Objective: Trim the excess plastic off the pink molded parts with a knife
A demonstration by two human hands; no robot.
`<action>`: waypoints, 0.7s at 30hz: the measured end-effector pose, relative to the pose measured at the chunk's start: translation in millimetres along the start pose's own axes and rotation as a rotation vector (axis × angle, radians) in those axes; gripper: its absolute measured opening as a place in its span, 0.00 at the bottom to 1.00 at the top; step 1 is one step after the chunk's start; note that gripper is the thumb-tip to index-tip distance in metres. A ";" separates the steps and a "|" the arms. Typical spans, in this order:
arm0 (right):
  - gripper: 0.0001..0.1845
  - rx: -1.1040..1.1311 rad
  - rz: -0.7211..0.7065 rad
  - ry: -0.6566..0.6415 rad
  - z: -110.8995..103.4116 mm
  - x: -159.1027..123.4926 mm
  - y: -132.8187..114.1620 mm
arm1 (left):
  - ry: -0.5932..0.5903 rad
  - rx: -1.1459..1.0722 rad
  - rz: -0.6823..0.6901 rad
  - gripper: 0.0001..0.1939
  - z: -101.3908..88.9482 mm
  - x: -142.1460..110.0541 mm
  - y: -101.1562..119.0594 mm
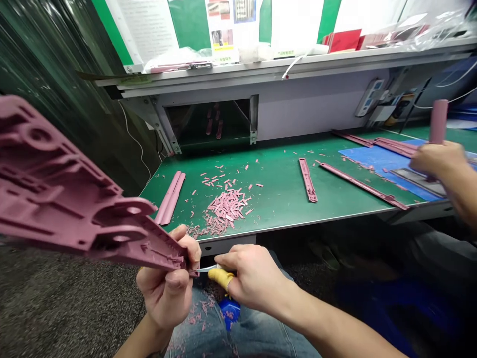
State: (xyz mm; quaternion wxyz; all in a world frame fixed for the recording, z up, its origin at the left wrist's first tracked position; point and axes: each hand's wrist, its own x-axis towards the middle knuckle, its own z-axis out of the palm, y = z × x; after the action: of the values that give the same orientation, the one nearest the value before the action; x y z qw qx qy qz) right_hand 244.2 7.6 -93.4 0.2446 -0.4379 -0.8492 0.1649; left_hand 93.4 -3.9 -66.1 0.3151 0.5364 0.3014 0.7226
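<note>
My left hand (169, 286) is wrapped round the narrow end of a long pink moulded plastic part (70, 194). The part slants up to the left edge of the view, its ribbed, hollow side and two round lugs showing. In my right hand (253, 276) is a small knife (206, 269) with a thin pale blade; its handle is hidden by my fingers. The blade meets the part's end beside my left fingertips. A yellow wrap (220, 278) covers my right thumb. Both hands are above my lap, just in front of the bench edge.
On the green bench (272, 209) lie a heap of pink trimmings (226, 208), two joined pink pieces (170, 198), a short pink piece (307, 180) and a longer one (363, 185). At right, another person's hand (441, 161) grips a pink part above a blue sheet (367, 156). A shelf (261, 72) overhangs the back.
</note>
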 end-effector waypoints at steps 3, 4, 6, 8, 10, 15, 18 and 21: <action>0.17 -0.027 0.032 0.029 -1.9 2.4 3.9 | -0.024 -0.040 -0.080 0.20 3.1 0.4 2.0; 0.17 -0.028 0.038 0.037 -2.8 3.0 5.4 | -0.027 -0.063 -0.111 0.21 3.4 1.3 3.0; 0.19 -0.009 0.053 0.050 -5.3 3.3 9.4 | -0.028 -0.114 -0.155 0.21 2.1 4.6 4.5; 0.17 0.088 0.041 0.039 -7.7 2.0 14.2 | -0.017 -0.167 -0.166 0.20 -1.2 9.6 5.3; 0.16 0.299 0.020 0.026 -8.5 -1.1 16.9 | 0.006 -0.228 -0.171 0.21 -5.0 15.0 5.1; 0.22 0.876 0.162 0.119 12.4 -6.8 -2.3 | 0.280 -0.272 -0.338 0.20 -4.3 16.2 -2.5; 0.26 1.057 0.172 0.095 38.2 -3.5 -15.4 | 0.366 -0.243 -0.455 0.14 -1.0 10.6 -12.0; 0.23 1.239 0.277 0.023 57.8 -2.6 -9.8 | 0.305 -0.217 -0.511 0.12 -7.4 14.2 -17.9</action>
State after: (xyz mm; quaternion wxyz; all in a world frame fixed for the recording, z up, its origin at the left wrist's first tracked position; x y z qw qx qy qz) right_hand 206.7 -3.9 -137.0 0.4383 -0.3227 -0.5292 0.6509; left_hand 85.4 17.6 -73.5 0.4933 0.2918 0.3912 0.7200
